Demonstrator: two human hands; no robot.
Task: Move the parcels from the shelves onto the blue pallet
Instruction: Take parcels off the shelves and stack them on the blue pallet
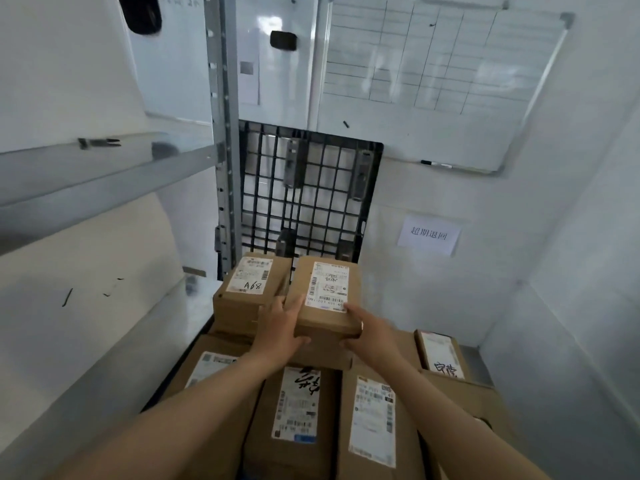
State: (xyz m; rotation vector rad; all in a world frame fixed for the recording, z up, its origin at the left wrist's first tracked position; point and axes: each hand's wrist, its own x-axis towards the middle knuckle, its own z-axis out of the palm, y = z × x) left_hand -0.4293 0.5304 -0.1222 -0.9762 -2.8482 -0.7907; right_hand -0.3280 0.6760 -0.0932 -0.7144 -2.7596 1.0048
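Both my hands hold a small brown cardboard parcel [327, 299] with a white shipping label on top. My left hand [282, 329] grips its near left corner and my right hand [369, 332] grips its near right corner. The parcel sits on or just above a stack of parcels. Right beside it on the left lies another brown parcel marked A68 [247, 289]. Below my arms lie several larger labelled parcels [298, 410]. The blue pallet is hidden under the boxes.
A grey metal shelf [104, 174] with an upright post [223, 133] stands at the left. A black plastic pallet [304, 192] leans against the back wall. A whiteboard [433, 74] hangs at the upper right, above a paper sign [429, 235].
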